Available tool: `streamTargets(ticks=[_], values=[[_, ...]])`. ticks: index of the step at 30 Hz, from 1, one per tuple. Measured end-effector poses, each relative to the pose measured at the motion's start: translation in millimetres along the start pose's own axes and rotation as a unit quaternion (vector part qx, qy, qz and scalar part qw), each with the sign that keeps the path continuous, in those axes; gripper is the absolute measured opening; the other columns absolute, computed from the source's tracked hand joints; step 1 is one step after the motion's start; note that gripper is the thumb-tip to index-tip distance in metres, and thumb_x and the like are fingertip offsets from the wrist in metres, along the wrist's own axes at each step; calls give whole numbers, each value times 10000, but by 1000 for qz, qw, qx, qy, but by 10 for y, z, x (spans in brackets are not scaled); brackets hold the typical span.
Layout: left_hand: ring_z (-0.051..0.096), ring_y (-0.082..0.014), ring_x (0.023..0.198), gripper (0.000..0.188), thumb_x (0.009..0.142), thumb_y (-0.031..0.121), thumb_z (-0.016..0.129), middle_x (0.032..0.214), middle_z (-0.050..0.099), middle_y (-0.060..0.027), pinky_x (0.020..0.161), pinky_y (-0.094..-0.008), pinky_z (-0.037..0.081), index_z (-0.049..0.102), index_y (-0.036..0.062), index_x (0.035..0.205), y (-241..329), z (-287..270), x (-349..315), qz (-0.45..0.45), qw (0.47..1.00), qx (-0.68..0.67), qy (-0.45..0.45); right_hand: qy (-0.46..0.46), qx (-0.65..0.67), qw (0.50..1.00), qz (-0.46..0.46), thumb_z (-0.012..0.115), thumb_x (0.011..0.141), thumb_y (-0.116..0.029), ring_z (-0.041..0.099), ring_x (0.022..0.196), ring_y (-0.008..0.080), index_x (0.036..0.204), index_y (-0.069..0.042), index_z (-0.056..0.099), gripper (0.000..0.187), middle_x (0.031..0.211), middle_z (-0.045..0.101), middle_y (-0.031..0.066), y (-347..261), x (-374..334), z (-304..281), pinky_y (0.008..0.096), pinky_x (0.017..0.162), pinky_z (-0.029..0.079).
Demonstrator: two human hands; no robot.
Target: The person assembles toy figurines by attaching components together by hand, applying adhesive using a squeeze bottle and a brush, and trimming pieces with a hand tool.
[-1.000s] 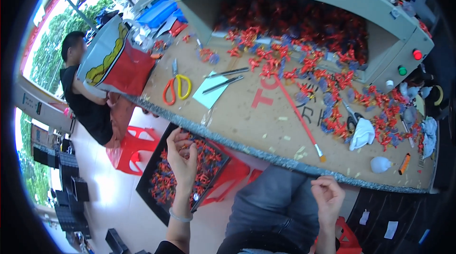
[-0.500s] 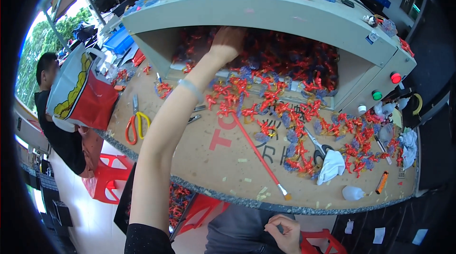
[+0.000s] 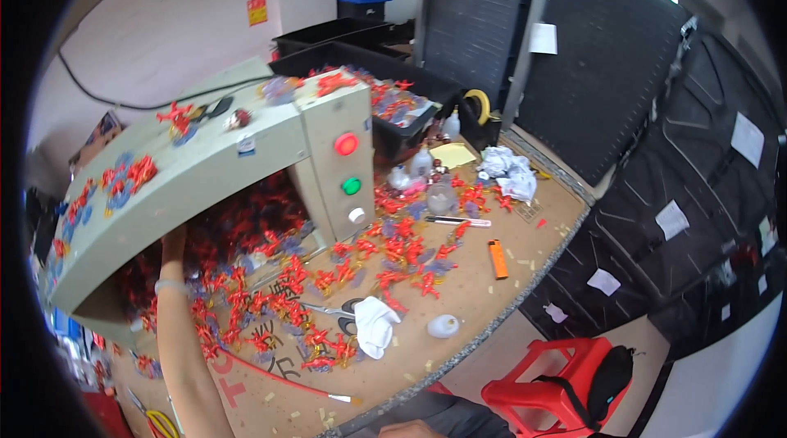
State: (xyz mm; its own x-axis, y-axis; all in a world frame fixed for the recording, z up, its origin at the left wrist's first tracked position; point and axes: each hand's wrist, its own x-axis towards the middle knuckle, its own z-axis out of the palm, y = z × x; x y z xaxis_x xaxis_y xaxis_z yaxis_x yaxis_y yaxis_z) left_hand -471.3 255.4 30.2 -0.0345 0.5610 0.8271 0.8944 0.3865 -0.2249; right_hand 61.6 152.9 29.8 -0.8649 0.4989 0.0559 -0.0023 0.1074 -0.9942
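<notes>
My left hand [image 3: 174,238] reaches into the dark opening of the pale grey-green machine [image 3: 279,136]. Its fingers are lost in shadow among a heap of small red figurines [image 3: 254,213] with bluish and yellow clear parts, so their grip is hidden. More red figurines [image 3: 393,245] lie strewn over the board in front of the opening. Only a sliver of my right hand [image 3: 412,430] shows at the lower edge, over my lap, its fingers out of sight. Scissors [image 3: 332,310] lie partly under a white cloth [image 3: 376,326], and a red-handled brush [image 3: 279,376] rests nearer me.
An orange lighter [image 3: 498,259], a small white bottle [image 3: 443,326] and a pen [image 3: 457,222] lie on the right of the table. A black bin [image 3: 402,131] stands behind, beside crumpled cloth [image 3: 510,173]. A red stool [image 3: 537,393] is at lower right. Black racks [image 3: 607,53] stand beyond.
The view has swung to the right, bringing the racks and bin into sight. My left hand is still inside the machine's opening. Less of my right hand shows now.
</notes>
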Motion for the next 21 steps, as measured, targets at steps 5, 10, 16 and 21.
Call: streamTargets(ticks=[5, 10, 16, 21], values=[[585, -283, 1078, 330, 886, 255, 524, 1140, 618, -181, 854, -462, 493, 601, 44, 1129, -1031, 12, -502, 17, 970, 237, -57, 29, 14, 999, -41, 734, 798, -186, 494, 518, 213, 684, -8, 580, 262, 615, 503, 93, -130, -214, -69, 334, 493, 373], [612, -214, 978, 281, 938, 259, 513, 1055, 647, -116, 789, -374, 511, 610, 40, 1085, -1626, -512, -1128, -138, 884, 313, -317, -37, -33, 997, -58, 711, 808, -128, 579, 594, 248, 745, -6, 622, 164, 690, 571, 122, -190, -453, -146, 334, 539, 440], [600, -170, 868, 173, 993, 131, 457, 1002, 650, -121, 810, -290, 475, 546, -9, 944, 1248, -2781, -842, -357, 837, -413, -29, 34, -25, 994, -103, 712, 790, -42, 607, 689, 182, 755, -1, 628, 100, 771, 630, 87, -145, -396, -290, 291, 617, 473], [499, -30, 547, 151, 926, 72, 545, 599, 504, 12, 405, -218, 423, 509, 36, 783, 2824, -3762, -1167, -523, 679, -485, -174, 42, -25, 995, -90, 634, 780, 60, 563, 818, 109, 1064, 23, 618, 287, 1020, 577, 84, -250, -186, -218, 231, 753, 454]])
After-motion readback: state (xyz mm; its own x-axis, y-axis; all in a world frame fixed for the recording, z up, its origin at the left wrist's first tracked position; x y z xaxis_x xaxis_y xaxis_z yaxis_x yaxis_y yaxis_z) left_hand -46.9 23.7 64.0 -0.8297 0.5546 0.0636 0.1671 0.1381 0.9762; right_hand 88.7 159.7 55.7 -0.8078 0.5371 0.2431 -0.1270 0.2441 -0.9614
